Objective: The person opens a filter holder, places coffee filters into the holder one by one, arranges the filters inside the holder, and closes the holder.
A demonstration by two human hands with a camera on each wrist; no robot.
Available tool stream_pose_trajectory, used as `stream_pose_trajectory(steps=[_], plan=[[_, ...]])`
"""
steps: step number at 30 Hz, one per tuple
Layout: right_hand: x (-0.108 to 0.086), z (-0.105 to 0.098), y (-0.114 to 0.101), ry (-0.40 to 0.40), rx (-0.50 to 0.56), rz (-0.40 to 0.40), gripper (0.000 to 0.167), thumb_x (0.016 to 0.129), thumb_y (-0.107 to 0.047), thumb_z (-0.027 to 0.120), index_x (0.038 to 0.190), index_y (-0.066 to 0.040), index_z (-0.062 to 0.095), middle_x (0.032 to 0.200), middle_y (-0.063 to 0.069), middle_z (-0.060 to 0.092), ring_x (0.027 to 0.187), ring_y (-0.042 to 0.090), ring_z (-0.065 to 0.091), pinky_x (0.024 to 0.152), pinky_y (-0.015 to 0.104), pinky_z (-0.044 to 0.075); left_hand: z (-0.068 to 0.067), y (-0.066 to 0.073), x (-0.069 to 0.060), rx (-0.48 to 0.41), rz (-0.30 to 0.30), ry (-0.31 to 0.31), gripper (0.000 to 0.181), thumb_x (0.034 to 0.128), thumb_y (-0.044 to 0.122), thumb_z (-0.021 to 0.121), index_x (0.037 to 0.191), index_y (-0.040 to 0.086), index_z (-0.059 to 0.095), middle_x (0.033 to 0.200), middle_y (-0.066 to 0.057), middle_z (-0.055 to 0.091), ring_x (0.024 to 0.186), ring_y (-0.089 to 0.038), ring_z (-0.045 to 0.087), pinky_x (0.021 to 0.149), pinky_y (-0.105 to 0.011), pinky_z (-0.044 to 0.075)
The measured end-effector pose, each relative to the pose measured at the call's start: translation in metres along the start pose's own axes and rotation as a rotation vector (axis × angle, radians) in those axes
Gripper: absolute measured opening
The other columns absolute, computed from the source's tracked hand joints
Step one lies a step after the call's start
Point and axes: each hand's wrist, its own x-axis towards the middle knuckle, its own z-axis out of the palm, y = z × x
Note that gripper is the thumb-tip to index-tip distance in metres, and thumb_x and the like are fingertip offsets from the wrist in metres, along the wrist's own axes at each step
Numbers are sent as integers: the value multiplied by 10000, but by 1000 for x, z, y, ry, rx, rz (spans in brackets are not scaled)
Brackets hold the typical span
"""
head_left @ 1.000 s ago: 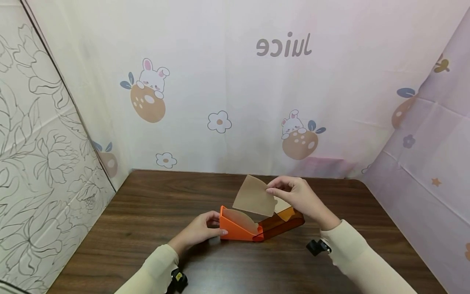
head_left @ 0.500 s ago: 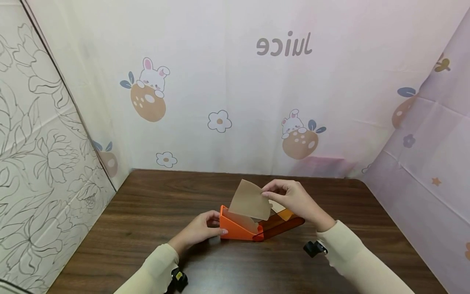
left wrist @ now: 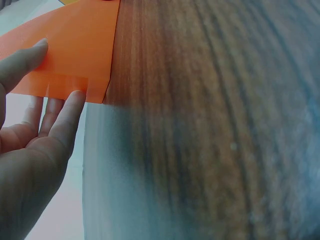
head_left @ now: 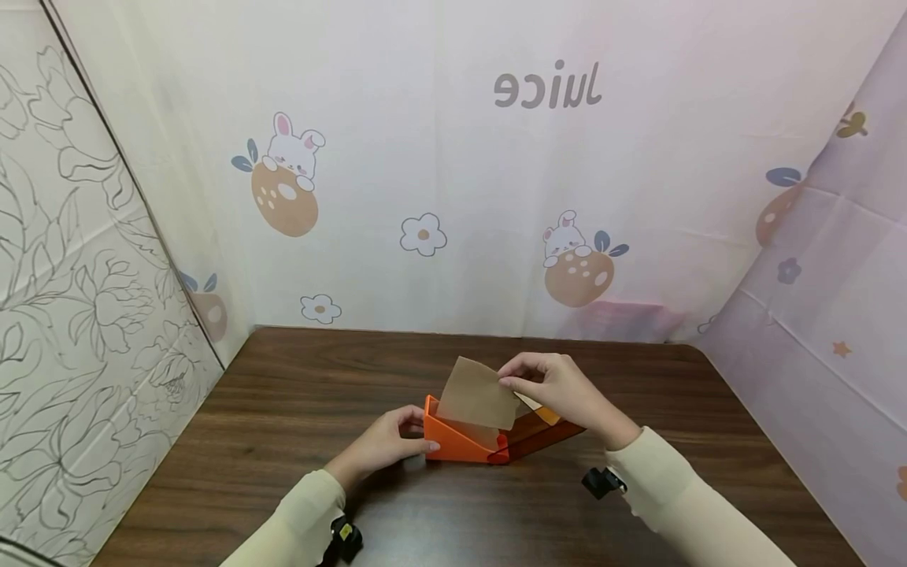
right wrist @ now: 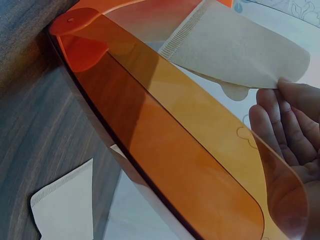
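Gripping with thumb and fingers, the left hand (head_left: pixel 386 442) holds a slanted orange plastic box (head_left: pixel 453 442). At its open top is a thin tan paper sheet (head_left: pixel 476 395), pinched by the right hand (head_left: pixel 563 390) near the see-through amber plastic lid (head_left: pixel 544 441).

Dark brown wood-grain table (head_left: pixel 234 472), with rounded far corners at 10 and 2 o'clock and a soft sheen toward 6 o'clock. Near its middle stands 1 orange wedge-shaped holder (head_left: pixel 453 442), its see-through amber lid (head_left: pixel 542 442) reaching toward 2 o'clock. Beyond the lid, 1 pale paper filter (right wrist: pixel 67 207) lies on the wood, showing only in part
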Motion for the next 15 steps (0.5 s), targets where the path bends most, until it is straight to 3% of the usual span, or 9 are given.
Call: stream_pose_trajectory(steps=[5, 10, 15], plan=[[0, 4, 0, -24, 14, -11, 87, 923, -195, 743, 1002, -230, 753, 884, -34, 702, 726, 253, 650, 624, 362, 570, 0, 0, -1, -12, -4, -3, 371, 872, 215, 803, 1166, 64, 635, 1106, -35, 680, 1058, -196, 628, 922, -381, 501], [2, 7, 1, -34, -37, -50, 86, 927, -176, 738, 1007, -202, 753, 881, -52, 703, 729, 167, 645, 634, 305, 559, -1, 2, -2, -15, -7, -8, 376, 874, 223, 802, 1175, 71, 634, 1108, -31, 678, 1056, -196, 625, 931, -394, 494], [3, 11, 1, -55, -34, -57, 78, 930, -172, 734, 1005, -185, 753, 847, -49, 718, 690, 210, 676, 615, 303, 563, -1, 1, -2, -18, -7, -12, 378, 875, 224, 801, 1180, 72, 636, 1106, -29, 681, 1054, -196, 625, 938, -402, 489]])
